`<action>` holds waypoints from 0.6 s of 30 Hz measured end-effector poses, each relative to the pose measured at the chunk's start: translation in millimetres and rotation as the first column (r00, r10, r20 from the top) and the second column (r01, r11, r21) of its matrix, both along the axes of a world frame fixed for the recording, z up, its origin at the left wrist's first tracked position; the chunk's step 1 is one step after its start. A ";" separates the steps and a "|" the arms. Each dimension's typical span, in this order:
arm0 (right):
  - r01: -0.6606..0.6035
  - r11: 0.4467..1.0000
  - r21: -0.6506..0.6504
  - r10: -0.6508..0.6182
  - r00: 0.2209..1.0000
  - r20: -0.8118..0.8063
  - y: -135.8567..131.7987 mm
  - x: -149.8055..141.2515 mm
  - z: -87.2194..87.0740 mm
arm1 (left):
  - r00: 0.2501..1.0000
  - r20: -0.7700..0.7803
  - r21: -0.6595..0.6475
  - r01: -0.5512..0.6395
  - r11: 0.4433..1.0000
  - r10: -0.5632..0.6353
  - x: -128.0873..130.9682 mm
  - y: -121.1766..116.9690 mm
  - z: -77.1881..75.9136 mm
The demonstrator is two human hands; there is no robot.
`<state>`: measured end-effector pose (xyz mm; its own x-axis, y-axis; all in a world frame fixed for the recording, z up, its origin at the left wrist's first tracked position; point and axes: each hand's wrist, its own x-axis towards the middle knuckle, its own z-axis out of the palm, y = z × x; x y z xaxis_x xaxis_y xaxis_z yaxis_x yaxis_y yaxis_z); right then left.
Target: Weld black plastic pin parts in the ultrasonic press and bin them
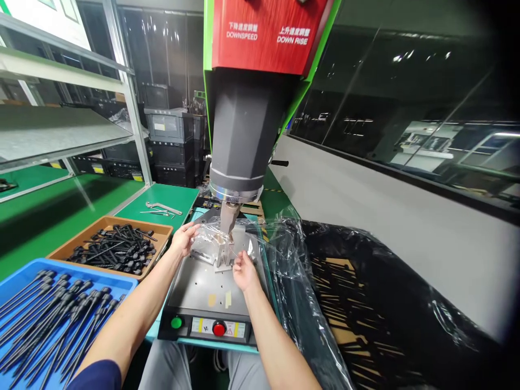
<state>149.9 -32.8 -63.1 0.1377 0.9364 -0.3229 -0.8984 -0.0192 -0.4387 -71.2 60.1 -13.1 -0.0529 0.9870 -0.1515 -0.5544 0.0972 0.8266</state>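
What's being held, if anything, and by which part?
Clear plastic film, apparently by its left edge, in the left hand; whether the right hand also grips it is unclear.

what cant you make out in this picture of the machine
All in the head view:
- Right hand's grip on the clear plastic, if any: film too see-through.
- Fixture details: blurred by plastic and glare.
- Machine top: cut off by the top edge.
- Blue tray's far left: cut off by the left edge.
- Warning label print: too small.
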 end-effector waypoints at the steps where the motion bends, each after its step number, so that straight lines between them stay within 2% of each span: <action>1: 0.004 1.000 0.001 -0.004 1.000 -0.004 1.0 0.1 2.4 | 1.000 0.002 0.002 -0.006 1.000 0.006 -1.9 1.6 -0.7; 6: 0.012 1.000 -0.001 -0.012 1.000 -0.002 3.4 0.9 11.4 | 1.000 0.015 -0.025 0.013 1.000 -0.013 -9.6 1.4 -5.0; 14: -0.031 0.999 0.018 0.031 1.000 -0.001 -10.9 -2.5 15.9 | 0.988 -0.001 -0.123 0.156 0.980 -0.157 -17.4 -35.4 -10.5; 18: -0.020 1.000 0.019 0.020 1.000 0.007 -2.7 -3.8 21.7 | 0.989 -0.031 -0.094 0.138 0.986 -0.142 -15.6 -42.6 -8.7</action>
<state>146.2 -35.4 -41.4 0.1212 0.9448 -0.3043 -0.8949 -0.0287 -0.4453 -86.7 17.5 -21.7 0.0774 0.9673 -0.2415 -0.4990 0.2473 0.8306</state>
